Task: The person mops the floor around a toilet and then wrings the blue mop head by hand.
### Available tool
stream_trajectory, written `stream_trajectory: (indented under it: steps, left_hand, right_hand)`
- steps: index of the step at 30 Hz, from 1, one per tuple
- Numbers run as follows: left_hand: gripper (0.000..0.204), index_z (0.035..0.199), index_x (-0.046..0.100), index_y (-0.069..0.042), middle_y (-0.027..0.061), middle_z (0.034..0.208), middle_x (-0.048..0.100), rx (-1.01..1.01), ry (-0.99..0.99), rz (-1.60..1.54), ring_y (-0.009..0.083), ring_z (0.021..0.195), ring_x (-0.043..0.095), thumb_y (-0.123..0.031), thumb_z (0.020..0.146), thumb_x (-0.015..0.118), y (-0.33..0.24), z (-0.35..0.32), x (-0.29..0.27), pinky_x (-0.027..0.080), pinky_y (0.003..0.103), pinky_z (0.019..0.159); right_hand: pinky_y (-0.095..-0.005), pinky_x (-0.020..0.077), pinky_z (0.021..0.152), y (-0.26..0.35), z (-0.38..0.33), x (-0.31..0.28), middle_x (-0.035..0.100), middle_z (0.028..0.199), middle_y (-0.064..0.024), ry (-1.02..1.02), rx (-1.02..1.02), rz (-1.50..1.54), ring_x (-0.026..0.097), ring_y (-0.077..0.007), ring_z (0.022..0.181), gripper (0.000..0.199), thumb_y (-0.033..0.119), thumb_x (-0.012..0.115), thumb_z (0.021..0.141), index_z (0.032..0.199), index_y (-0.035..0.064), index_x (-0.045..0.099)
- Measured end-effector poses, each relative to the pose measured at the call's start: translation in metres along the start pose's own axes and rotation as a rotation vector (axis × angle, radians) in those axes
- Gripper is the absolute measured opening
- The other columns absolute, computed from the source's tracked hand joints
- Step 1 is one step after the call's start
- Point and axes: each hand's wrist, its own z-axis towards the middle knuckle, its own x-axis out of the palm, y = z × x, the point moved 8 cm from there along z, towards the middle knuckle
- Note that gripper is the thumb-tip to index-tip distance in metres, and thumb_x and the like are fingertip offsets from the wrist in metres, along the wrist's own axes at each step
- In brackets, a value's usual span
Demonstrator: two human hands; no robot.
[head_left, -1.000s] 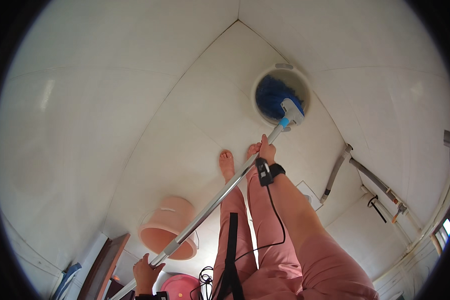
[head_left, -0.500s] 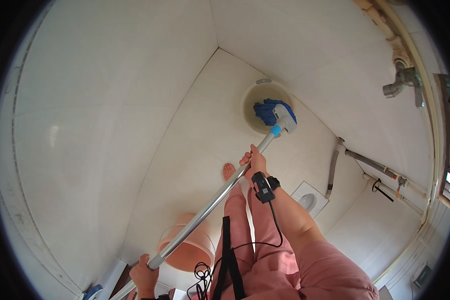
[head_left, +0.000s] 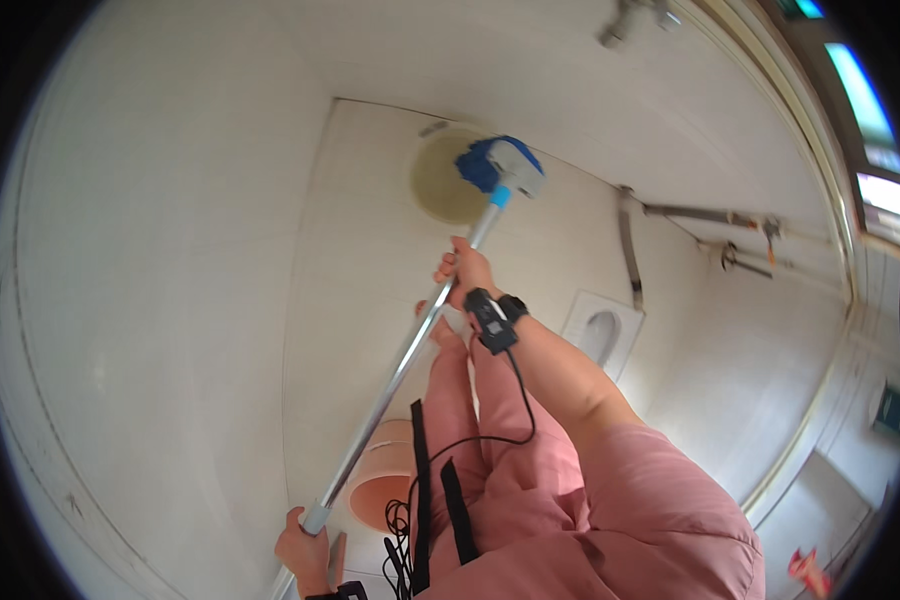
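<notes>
A mop [head_left: 390, 386] with a silver pole runs slantwise between my two hands. My left hand [head_left: 305, 548] is wrapped round the pole near the grey joint at its lower end. Higher up, my right hand [head_left: 464, 272] grips the pole below its light-blue collar. The blue mop head [head_left: 480, 166], with its pale grey holder [head_left: 516, 168], is over the far right side of a round, pale basin [head_left: 430, 190] on the floor. Yellowish water seems to fill the basin. Whether the mop head touches the rim cannot be told.
An orange-pink bucket [head_left: 382, 462] stands left of my legs. To the right are a squat toilet [head_left: 603, 335], a grey drain pipe [head_left: 630, 245] and wall pipes [head_left: 710, 216]. A metal tap [head_left: 620, 25] sticks out above. Black cables [head_left: 398, 520] hang near my lap.
The mop head has moved from inside the basin toward its far right rim, looking raised. My view has shifted too, so basin and tap appear higher and further left. Both hands keep hold.
</notes>
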Motion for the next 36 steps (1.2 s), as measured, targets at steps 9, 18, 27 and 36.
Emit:
stream_trajectory:
  steps: [9, 18, 27, 36]
  left_hand:
    - [0.037, 0.093, 0.054, -0.013, 0.0063, 0.052, 0.054, 0.181, -0.060, 0.166, 0.0269, 0.051, 0.054, -0.011, 0.057, 0.065, -0.056, 0.006, -0.019, 0.042, 0.038, 0.049]
    - [0.041, 0.095, 0.053, -0.008, 0.0071, 0.049, 0.051, 0.491, -0.181, 0.375, 0.0263, 0.044, 0.051, -0.009, 0.056, 0.064, -0.230, -0.077, -0.017, 0.040, 0.035, 0.044]
    - [0.045, 0.098, 0.054, -0.008, 0.0061, 0.050, 0.052, 0.763, -0.144, 0.550, 0.0246, 0.043, 0.052, -0.012, 0.055, 0.065, -0.391, -0.218, 0.029, 0.041, 0.034, 0.043]
    - [0.044, 0.099, 0.055, -0.010, 0.0066, 0.049, 0.053, 0.984, -0.196, 0.763, 0.0243, 0.044, 0.053, -0.014, 0.055, 0.065, -0.495, -0.356, 0.060, 0.041, 0.034, 0.043]
  right_hand:
    - [-0.0257, 0.0315, 0.039, 0.058, -0.027, -0.091, 0.035, 0.054, -0.0005, -0.008, -0.056, 0.284, 0.033, -0.0111, 0.042, 0.020, 0.018, 0.049, 0.082, 0.074, 0.0103, 0.033]
    - [-0.0250, 0.0301, 0.036, 0.132, -0.041, -0.318, 0.033, 0.052, -0.0002, -0.105, -0.084, 0.661, 0.031, -0.0114, 0.040, 0.017, 0.019, 0.049, 0.082, 0.076, 0.0115, 0.034]
    - [-0.0264, 0.0317, 0.040, 0.159, -0.108, -0.584, 0.029, 0.051, -0.0002, -0.260, -0.124, 0.840, 0.031, -0.0124, 0.042, 0.022, 0.019, 0.046, 0.083, 0.070, 0.0110, 0.030]
    - [-0.0250, 0.0319, 0.039, 0.143, -0.205, -0.764, 0.032, 0.049, 0.0023, -0.397, -0.153, 1.090, 0.033, -0.0105, 0.040, 0.025, 0.018, 0.050, 0.080, 0.063, 0.0125, 0.033]
